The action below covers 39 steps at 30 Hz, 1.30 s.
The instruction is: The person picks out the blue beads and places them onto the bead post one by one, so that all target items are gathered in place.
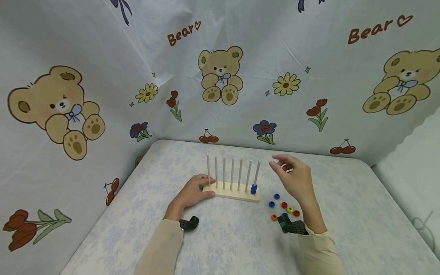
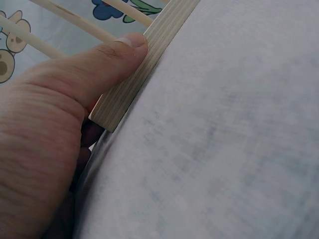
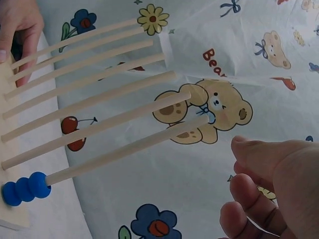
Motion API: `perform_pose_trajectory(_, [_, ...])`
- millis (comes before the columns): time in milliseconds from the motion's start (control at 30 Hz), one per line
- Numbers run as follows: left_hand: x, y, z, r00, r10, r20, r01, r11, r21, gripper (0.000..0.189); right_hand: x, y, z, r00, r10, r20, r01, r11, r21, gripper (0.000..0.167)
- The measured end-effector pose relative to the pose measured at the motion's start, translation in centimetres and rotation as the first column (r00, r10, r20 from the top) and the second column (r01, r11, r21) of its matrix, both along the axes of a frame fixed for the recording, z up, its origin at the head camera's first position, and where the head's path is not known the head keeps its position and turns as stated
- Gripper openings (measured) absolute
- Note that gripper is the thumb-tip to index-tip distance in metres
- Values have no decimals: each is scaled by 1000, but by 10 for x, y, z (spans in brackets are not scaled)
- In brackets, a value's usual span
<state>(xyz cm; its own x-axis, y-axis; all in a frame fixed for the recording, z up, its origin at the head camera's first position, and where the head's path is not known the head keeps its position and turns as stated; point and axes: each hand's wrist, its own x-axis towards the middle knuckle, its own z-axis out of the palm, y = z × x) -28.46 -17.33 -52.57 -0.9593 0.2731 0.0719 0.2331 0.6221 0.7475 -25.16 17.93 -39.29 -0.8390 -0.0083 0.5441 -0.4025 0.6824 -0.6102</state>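
A wooden peg rack point(image 1: 233, 195) with several upright pegs stands on the table. My left hand point(image 1: 193, 192) grips the left end of its base, and in the left wrist view the thumb point(image 2: 132, 47) lies against the base's edge. Three blue beads point(image 3: 26, 189) are stacked at the bottom of the rightmost peg point(image 1: 257, 172). My right hand point(image 1: 295, 176) hovers to the right of that peg's top, apart from it. Its fingers are loosely bent, and no object shows between thumb and fingertips in the right wrist view.
Loose beads lie right of the rack: blue beads point(image 1: 277, 196), red beads point(image 1: 296, 213), a yellow bead point(image 1: 290, 209) and an orange bead point(image 1: 274, 217). The right wrist camera point(image 1: 292, 226) partly covers another blue bead. A bear-patterned cloth point(image 1: 240, 122) hangs behind the table.
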Motion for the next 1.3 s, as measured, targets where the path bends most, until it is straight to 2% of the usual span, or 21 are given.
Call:
perform_pose_trajectory(167, [2, 1, 4, 1000, 8, -3, -8, 1000, 3, 48, 1, 3, 3, 1000, 6, -3, -6, 1000, -4, 27])
perform_pose_trajectory(333, [3, 3, 3, 1000, 20, 1, -20, 1000, 8, 46, 4, 8, 7, 1000, 21, -18, -21, 1000, -7, 27])
perform_pose_trajectory(500, [4, 3, 3, 1000, 1, 20, -1, 1000, 17, 47, 8, 14, 9, 999, 34, -28, -34, 999, -3, 25])
perform_pose_trajectory(833, [0, 0, 0, 1000, -5, -16, 5, 1000, 10, 49, 18, 17, 24, 995, 58, -79, -58, 998, -8, 25])
perform_pose_trajectory(1133, [4, 2, 6, 1000, 6, -9, -5, 1000, 16, 47, 29, 31, 33, 988, -10, -154, 12, 1000, 12, 23])
perform_pose_trajectory(1300, [4, 3, 9, 1000, 6, -8, -6, 1000, -6, 47, 31, 40, 36, 988, -4, -157, 4, 1000, 4, 23])
